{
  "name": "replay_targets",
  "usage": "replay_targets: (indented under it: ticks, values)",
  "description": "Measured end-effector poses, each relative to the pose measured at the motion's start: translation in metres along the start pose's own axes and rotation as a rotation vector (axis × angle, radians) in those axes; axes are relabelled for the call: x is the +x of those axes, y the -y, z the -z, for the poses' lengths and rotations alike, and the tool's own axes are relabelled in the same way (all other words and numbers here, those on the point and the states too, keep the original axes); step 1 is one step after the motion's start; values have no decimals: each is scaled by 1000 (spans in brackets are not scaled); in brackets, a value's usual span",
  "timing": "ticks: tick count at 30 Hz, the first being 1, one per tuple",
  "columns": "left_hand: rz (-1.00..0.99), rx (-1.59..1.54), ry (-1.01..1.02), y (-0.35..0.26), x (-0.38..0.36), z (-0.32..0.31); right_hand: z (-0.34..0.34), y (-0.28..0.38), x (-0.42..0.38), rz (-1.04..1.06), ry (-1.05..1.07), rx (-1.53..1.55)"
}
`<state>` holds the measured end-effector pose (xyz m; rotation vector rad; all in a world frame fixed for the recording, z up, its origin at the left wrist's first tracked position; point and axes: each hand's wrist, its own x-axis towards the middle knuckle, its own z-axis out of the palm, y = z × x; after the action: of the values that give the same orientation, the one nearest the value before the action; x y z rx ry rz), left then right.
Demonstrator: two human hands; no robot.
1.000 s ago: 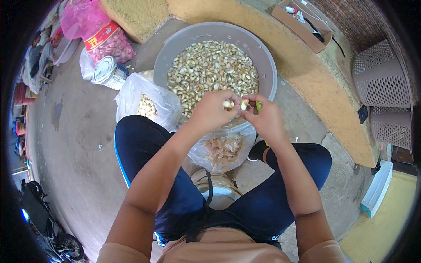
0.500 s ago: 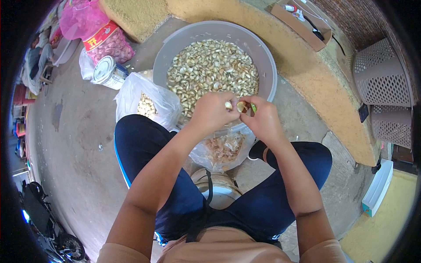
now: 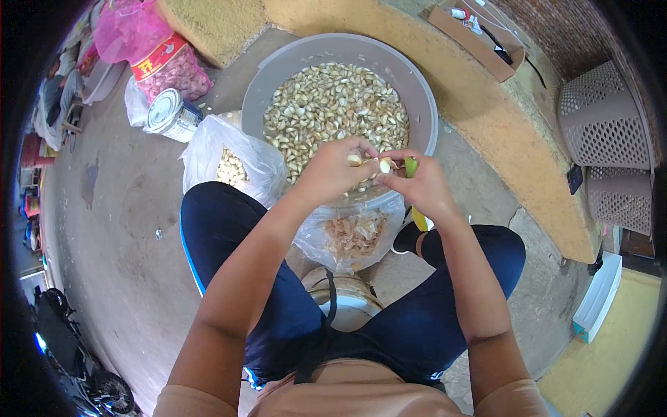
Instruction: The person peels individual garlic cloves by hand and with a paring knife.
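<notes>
Above the near rim of a big grey tub (image 3: 424, 90) of unpeeled garlic cloves (image 3: 333, 104), my hands meet fingertip to fingertip. My left hand (image 3: 337, 170) is closed, with one pale garlic clove (image 3: 355, 160) tucked in its fingers. A partly peeled garlic clove (image 3: 385, 165) with loose brownish skin sits between the fingertips of both hands. Closed too, my right hand (image 3: 425, 186) also grips a slim tool with a green and yellow handle (image 3: 411, 167); its blade, if any, is hidden. Below hangs a clear plastic bag (image 3: 326, 244) holding papery skins (image 3: 356, 236).
Left of the tub, a white plastic bag (image 3: 260, 156) holds peeled cloves (image 3: 231, 167). Behind it stand a paint can (image 3: 170, 115) and a pink mesh sack (image 3: 132, 31). A low yellow ledge (image 3: 500, 146) curves along the right, near perforated baskets (image 3: 604, 111).
My right hand has turned, so more of the green and yellow handle shows, above and below it. The clove between the hands now shows more white. My left hand has shifted slightly left.
</notes>
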<state>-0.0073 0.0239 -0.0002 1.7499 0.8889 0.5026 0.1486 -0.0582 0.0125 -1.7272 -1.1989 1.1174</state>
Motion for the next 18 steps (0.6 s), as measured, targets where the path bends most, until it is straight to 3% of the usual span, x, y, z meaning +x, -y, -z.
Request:
replay_targets:
  ticks: [10,18]
  values:
    - [-54,45,134,4,0,3,4,10,-3,68,79,-147]
    - [-36,100,15,15,2,-7,1,8,-3,51,97,-103]
